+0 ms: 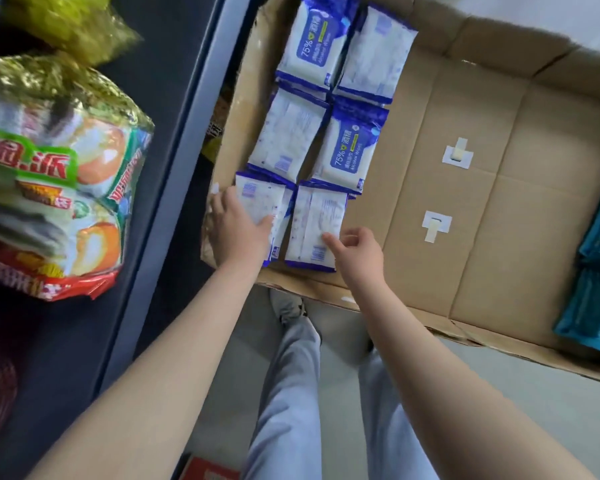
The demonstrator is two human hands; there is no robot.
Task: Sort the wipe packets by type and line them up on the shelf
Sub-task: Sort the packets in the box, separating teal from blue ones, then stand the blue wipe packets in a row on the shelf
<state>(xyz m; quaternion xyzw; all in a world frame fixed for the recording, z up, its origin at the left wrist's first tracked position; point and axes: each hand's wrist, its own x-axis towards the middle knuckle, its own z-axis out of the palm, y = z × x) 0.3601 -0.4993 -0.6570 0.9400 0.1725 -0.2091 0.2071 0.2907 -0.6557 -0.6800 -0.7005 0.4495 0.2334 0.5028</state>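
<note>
- My left hand lies flat and open on the nearest-left wipe packet, pressing it onto the cardboard sheet.
- My right hand, fingers loosely curled and holding nothing, touches the neighbouring packet with a fingertip.
- Four more blue-and-white packets sit in pairs just beyond my hands.
- I judge these two need nudging until their edges square with that row.
- Teal packets wait far to my right.

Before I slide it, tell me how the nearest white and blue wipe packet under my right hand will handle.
The wipe packet looks soft and pillowy, so it will probably flex rather than stay stiff. Its film wrapper looks smooth, so it should slide easily over the cardboard, maybe slipping under the right hand. Lying flat, it is unlikely to roll or tip.
</note>
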